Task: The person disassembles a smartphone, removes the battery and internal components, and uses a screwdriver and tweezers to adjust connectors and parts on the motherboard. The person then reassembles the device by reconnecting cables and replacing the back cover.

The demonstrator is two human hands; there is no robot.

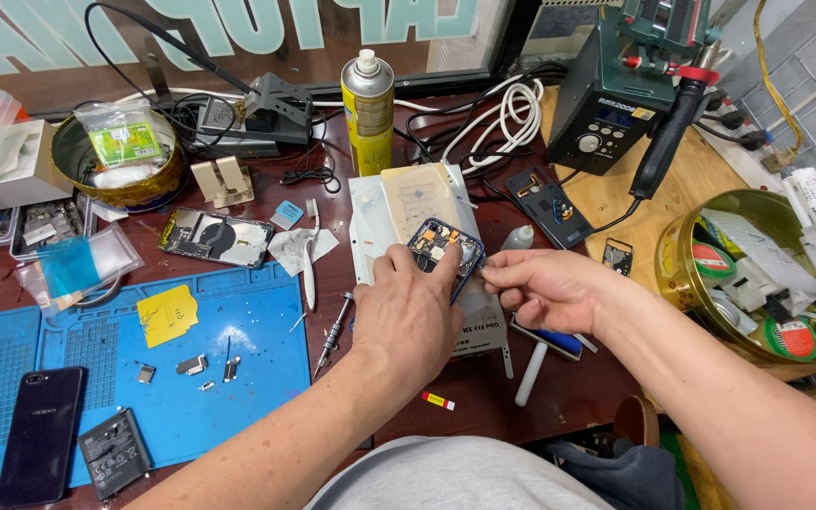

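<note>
Pinning an opened phone (443,247), light, stiff and likely fragile, best held by its edges, on the wooden bench (484,387), the left hand (408,316) is pressing fingers around it while the right hand (545,288) is pinching closed at its edge.

a dark red bench (484,387) carries a blue mat (238,321), spray can (367,113), screwdriver (334,332) and tin (120,175).

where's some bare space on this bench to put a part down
Bare patches: the blue mat right of the yellow note, and the dark tabletop around the small red-yellow tag. It is crowded around the opened phone under both hands and by the green tin.
</note>
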